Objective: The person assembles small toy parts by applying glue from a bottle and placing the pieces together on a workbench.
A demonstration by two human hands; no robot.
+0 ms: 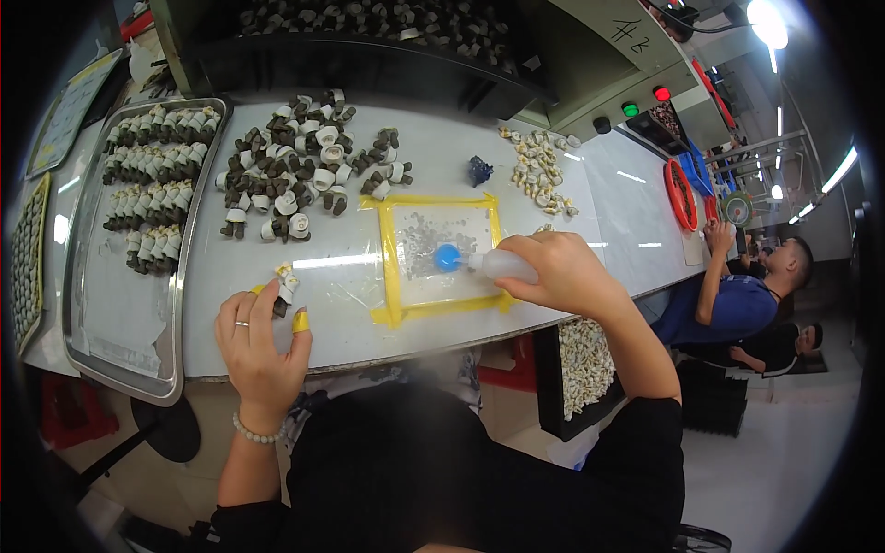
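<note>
My right hand is wrapped round a translucent white squeeze bottle, tilted so its narrow tip points left at a round blue cap-like piece. That blue piece is over a yellow-taped rectangle on the table. To the left, my left hand, with yellow covers on fingertips, pinches a small white-and-dark figurine between thumb and fingers at the tabletop. Behind it lies a loose pile of white-and-dark figurine parts. Small cream-and-yellow pieces are scattered at the back right.
A metal tray with rows of figurines stands at the left. A dark blue lump sits behind the taped area. A machine with a dark bin spans the back. A black bin of cream pieces is below the front edge. Other people are at right.
</note>
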